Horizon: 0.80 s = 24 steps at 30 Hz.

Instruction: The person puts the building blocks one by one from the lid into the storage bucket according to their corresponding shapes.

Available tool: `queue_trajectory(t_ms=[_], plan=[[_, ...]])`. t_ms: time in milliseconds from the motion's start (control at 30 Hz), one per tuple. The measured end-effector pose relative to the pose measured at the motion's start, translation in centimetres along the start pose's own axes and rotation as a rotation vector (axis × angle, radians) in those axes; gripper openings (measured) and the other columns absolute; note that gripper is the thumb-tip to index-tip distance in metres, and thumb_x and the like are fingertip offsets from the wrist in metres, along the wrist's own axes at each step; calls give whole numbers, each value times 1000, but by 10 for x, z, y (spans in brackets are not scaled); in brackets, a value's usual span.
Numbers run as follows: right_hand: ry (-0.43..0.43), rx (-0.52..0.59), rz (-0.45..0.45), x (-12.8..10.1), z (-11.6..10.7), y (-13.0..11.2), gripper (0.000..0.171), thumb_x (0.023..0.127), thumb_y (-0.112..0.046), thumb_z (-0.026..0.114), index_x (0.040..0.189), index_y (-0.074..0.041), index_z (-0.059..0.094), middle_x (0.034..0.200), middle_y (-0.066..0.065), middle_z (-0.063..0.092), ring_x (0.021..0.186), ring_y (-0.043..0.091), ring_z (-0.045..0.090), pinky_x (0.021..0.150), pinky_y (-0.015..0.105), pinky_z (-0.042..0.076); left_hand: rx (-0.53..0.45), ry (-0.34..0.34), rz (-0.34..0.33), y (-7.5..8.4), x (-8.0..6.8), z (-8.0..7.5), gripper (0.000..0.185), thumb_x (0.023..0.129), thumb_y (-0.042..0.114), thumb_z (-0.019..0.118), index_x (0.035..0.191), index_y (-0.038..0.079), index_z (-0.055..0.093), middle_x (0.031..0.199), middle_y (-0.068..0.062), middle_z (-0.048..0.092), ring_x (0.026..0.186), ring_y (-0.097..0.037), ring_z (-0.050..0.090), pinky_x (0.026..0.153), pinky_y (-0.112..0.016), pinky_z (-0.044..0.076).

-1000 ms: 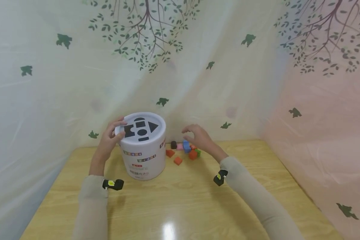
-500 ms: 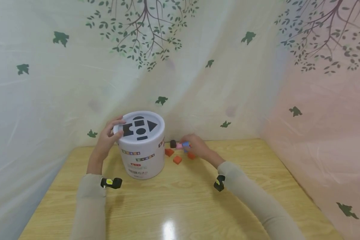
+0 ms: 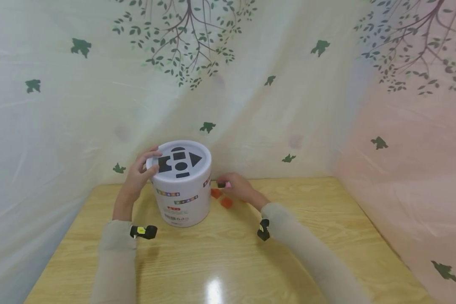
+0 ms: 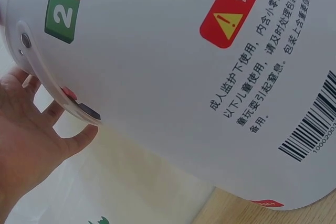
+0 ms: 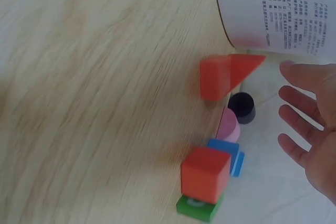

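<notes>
Since half a second ago the right hand has slid left over the blocks, toward the white tub, fingers spread and holding nothing. Six blocks lie at the tub's 3 o'clock: orange wedge, black cylinder, pink cylinder, blue block, orange cube, green block. The left hand grips the tub's lid rim, fingers curled; the lid has five black shape holes.
</notes>
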State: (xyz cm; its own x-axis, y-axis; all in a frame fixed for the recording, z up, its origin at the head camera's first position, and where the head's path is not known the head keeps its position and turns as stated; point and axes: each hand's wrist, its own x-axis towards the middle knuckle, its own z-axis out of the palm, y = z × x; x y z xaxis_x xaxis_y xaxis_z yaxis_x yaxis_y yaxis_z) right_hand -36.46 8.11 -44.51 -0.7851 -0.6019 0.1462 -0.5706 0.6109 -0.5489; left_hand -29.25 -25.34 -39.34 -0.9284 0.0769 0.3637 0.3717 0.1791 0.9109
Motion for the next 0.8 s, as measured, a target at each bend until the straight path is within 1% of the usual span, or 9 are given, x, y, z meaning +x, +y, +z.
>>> queue_trajectory(t_ms=[100, 167, 300, 433, 567, 667, 800], plan=[[-30, -2, 16, 7, 4, -3, 36, 88, -4, 75, 123, 2, 70, 123, 20, 72, 116, 38, 66, 103, 50, 53, 0, 1, 5, 0, 0, 1, 45, 99, 13, 58, 141, -1, 48, 168, -9, 24, 156, -37, 13, 123, -70, 16], [-44, -19, -2, 10, 7, -6, 37, 86, -3, 77, 121, 3, 70, 122, 21, 72, 115, 39, 65, 103, 50, 53, 5, 3, 6, 0, 0, 1, 45, 99, 14, 58, 141, -1, 49, 168, -9, 24, 157, -37, 13, 123, -71, 15], [-62, -52, -35, 15, 14, -6, 32, 84, -4, 80, 116, 2, 73, 117, 20, 73, 110, 39, 66, 99, 48, 55, 14, 8, 7, 0, -1, 1, 44, 99, 14, 58, 140, 0, 49, 168, -8, 25, 156, -37, 14, 123, -71, 15], [-65, -59, -52, 17, 19, -5, 22, 87, -4, 78, 109, 0, 75, 110, 18, 75, 105, 35, 68, 95, 45, 56, 25, 7, 6, 0, 0, 1, 45, 100, 16, 58, 141, 1, 49, 168, -9, 24, 156, -37, 14, 122, -71, 15], [-74, -62, -62, 18, 20, -4, 16, 87, -3, 77, 103, -1, 76, 106, 16, 76, 100, 31, 69, 92, 43, 57, 32, 8, 9, -1, 0, 2, 45, 100, 16, 58, 142, 1, 49, 168, -8, 24, 157, -37, 14, 122, -72, 14], [-90, -81, -55, 19, 21, -3, 14, 88, -4, 76, 102, -3, 77, 106, 13, 77, 101, 29, 68, 94, 41, 57, 29, 11, 14, -2, 1, 2, 45, 100, 15, 57, 141, 1, 49, 168, -9, 25, 156, -37, 14, 122, -71, 14], [-118, -97, -44, 18, 21, -2, 15, 90, -6, 75, 105, -5, 76, 108, 12, 76, 105, 29, 67, 97, 41, 55, 17, 17, 15, -2, 0, 1, 45, 99, 14, 57, 141, -1, 49, 168, -10, 25, 156, -38, 15, 123, -70, 15]])
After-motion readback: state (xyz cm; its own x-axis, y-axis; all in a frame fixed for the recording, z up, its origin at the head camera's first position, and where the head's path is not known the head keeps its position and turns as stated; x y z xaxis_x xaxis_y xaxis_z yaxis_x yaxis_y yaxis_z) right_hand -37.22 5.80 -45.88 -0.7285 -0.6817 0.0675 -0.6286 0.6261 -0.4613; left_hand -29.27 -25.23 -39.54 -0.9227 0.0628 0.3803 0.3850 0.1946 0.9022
